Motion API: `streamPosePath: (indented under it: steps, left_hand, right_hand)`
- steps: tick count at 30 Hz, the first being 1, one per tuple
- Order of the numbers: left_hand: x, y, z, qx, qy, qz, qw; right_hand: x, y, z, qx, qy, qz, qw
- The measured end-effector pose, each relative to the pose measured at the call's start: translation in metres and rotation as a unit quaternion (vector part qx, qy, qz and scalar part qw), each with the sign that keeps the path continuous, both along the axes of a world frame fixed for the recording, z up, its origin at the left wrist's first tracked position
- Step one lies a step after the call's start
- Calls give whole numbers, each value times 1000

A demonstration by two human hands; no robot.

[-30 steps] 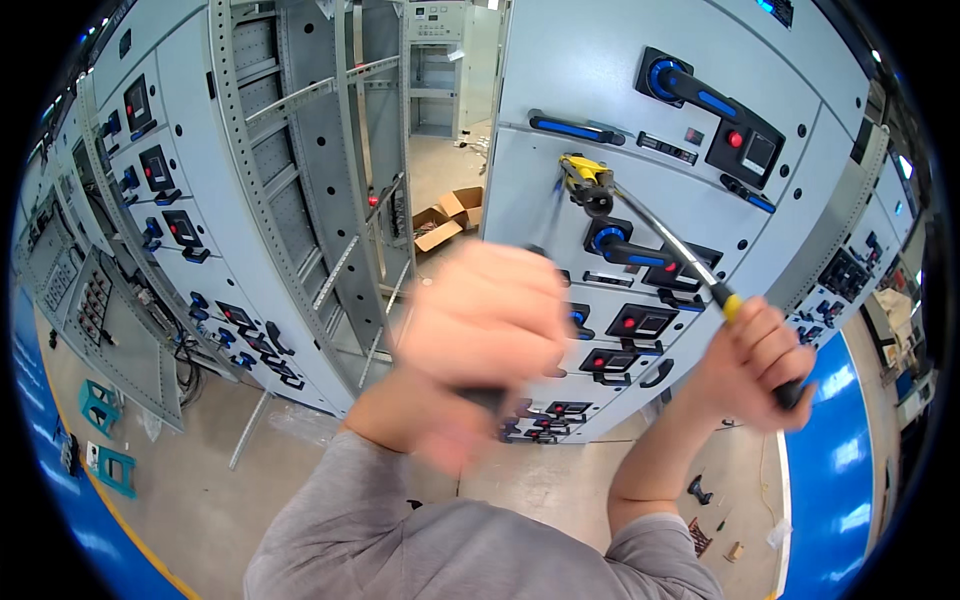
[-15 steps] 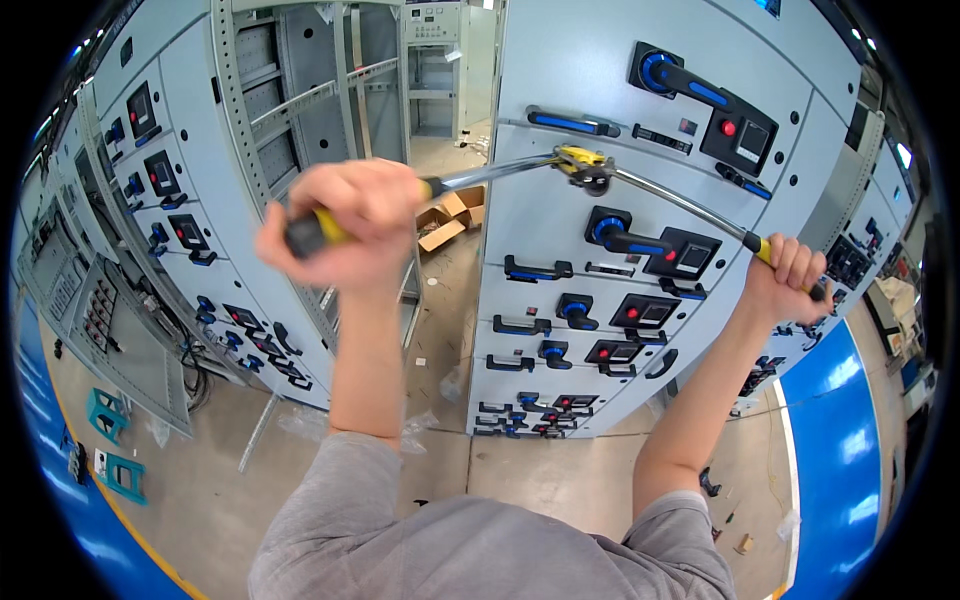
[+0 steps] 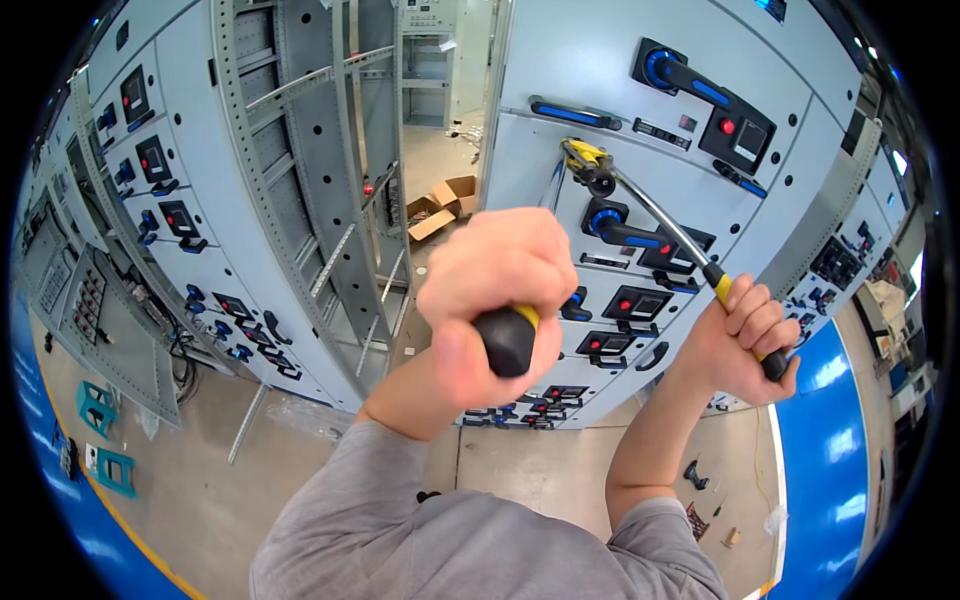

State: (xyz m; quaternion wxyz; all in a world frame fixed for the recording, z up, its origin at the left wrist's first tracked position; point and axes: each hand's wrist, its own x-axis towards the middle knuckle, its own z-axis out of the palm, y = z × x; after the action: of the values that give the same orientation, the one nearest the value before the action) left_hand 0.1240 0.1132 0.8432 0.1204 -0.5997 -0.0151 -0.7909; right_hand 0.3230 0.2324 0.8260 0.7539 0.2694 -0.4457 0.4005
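A long-handled crimping tool [image 3: 586,157] with a yellow head, a dark round wheel and two metal levers is held out in front of a grey cabinet [image 3: 545,60]. My left hand [image 3: 495,280] is wrapped round the black and yellow grip of one lever, whose end points toward me. That hand hides most of its lever. The fingers of my right hand [image 3: 745,340] are closed round the grip of the other lever, which slants down to the right from the head. Whether anything sits in the jaws, I cannot make out.
Blue and black rotary handles [image 3: 690,80] stick out of the cabinet front. To the left stands an open metal frame [image 3: 235,100] beside another cabinet. Cardboard boxes [image 3: 432,215] lie in the gap. Teal stools [image 3: 112,470] stand at the lower left.
My left hand has swung right and down, toward me. My right hand has dropped and moved slightly left. The levers are closer together; the yellow head has stayed nearly in place.
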Motion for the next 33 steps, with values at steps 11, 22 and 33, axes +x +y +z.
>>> streamPosePath:
  steps: [11, 22, 33]
  left_hand:
    - [40, -28, -41, 96, 246, 121, 957]
    - [-21, -82, -80, 128, 310, 334, 881]
    - [-125, -119, -176, -667, -102, 175, 717]
  right_hand:
    - [-21, -82, -69, 197, -195, -85, 957]
    - [-37, -111, -142, -273, -508, 371, 728]
    - [43, 54, -206, -105, -624, -285, 720]
